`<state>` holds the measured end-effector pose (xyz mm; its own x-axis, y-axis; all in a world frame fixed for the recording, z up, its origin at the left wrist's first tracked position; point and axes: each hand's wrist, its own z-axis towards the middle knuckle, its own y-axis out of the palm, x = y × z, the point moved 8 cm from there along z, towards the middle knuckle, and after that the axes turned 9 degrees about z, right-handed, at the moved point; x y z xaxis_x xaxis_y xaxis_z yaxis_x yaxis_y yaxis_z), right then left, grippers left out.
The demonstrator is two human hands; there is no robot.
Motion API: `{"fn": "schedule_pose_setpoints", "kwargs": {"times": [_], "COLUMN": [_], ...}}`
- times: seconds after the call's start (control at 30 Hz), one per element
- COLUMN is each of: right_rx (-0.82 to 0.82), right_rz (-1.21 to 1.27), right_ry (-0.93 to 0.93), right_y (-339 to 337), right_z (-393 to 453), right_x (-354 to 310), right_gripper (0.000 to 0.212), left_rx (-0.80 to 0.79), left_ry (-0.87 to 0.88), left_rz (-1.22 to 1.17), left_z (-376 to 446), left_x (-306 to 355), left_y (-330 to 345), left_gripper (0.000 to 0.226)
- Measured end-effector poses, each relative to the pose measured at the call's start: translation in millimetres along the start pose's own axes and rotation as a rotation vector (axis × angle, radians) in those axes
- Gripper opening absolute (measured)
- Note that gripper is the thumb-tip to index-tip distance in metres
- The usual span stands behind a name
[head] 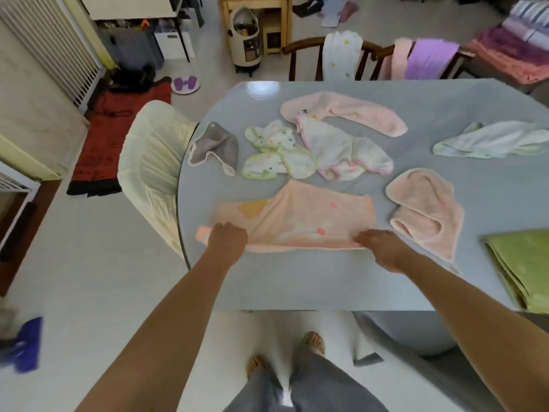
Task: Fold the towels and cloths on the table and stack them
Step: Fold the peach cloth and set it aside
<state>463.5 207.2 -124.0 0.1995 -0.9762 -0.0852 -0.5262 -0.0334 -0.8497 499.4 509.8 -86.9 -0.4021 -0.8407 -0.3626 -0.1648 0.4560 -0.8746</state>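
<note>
While curled, left hand (228, 237) fingers | right hand (378, 243) fingers | grip peach towel (297, 218) edge

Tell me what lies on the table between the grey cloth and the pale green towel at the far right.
In the head view, between the grey cloth and pale green towel lie a dotted green-edged cloth and a pink-edged white cloth.

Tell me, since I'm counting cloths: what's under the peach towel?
Only table shows around the peach towel; both hands grip its near edge. Anything beneath is covered.
</note>
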Motion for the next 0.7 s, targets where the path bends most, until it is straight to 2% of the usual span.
{"fn": "schedule_pose_setpoints", "kwargs": {"times": [0.03, 0.1, 0.13, 0.2, 0.27, 0.33, 0.4, 0.47, 0.5, 0.6, 0.7], "right_rx": [-0.076, -0.186, -0.227, -0.280, -0.303, -0.217, 0.027, 0.264, 0.319, 0.310, 0.293], "right_rz": [0.013, 0.039, 0.065, 0.140, 0.239, 0.473, 0.691, 0.745, 0.750, 0.806, 0.893], "right_ry": [-0.005, -0.012, -0.007, 0.017, 0.034, 0.102, 0.222, 0.357, 0.431, 0.609, 0.686], "right_y": [21.1, 51.9, 63.4, 77.1, 83.4, 78.8, 62.3, 46.4, 43.4, 50.5, 61.7], "right_z": [-3.6, -13.9, -18.4, -27.3, -32.9, -33.9, -32.3, -32.3, -32.2, -29.6, -24.9], "right_x": [-4.1, -11.6, -13.5, -14.9, -15.6, -11.8, 1.5, 20.8, 30.0, 49.4, 61.9], "right_gripper": [0.066, 0.070, 0.074, 0.082, 0.080, 0.066, 0.053, 0.043, 0.040, 0.046, 0.055], "left_rx": [-0.170, -0.429, -0.529, -0.600, -0.557, -0.443, -0.306, -0.205, -0.174, -0.161, -0.182], "left_ry": [0.035, 0.114, 0.146, 0.170, 0.205, 0.190, 0.163, 0.167, 0.179, 0.223, 0.266], "left_rz": [-0.035, -0.084, -0.119, -0.172, -0.163, -0.202, -0.280, -0.333, -0.357, -0.425, -0.535], "left_z": [-6.4, -20.5, -25.9, -27.0, -12.6, 7.1, 21.7, 32.7, 36.4, 41.5, 44.1], "left_x": [10.3, 29.7, 36.1, 42.1, 48.9, 56.5, 68.1, 87.1, 98.6, 130.1, 158.2], "left_y": [24.8, 73.2, 84.3, 91.7, 86.0, 70.8, 47.0, 28.9, 22.0, 11.4, 11.4], "left_gripper": [0.019, 0.031, 0.041, 0.060, 0.055, 0.050, 0.045, 0.043, 0.044, 0.050, 0.053]}}
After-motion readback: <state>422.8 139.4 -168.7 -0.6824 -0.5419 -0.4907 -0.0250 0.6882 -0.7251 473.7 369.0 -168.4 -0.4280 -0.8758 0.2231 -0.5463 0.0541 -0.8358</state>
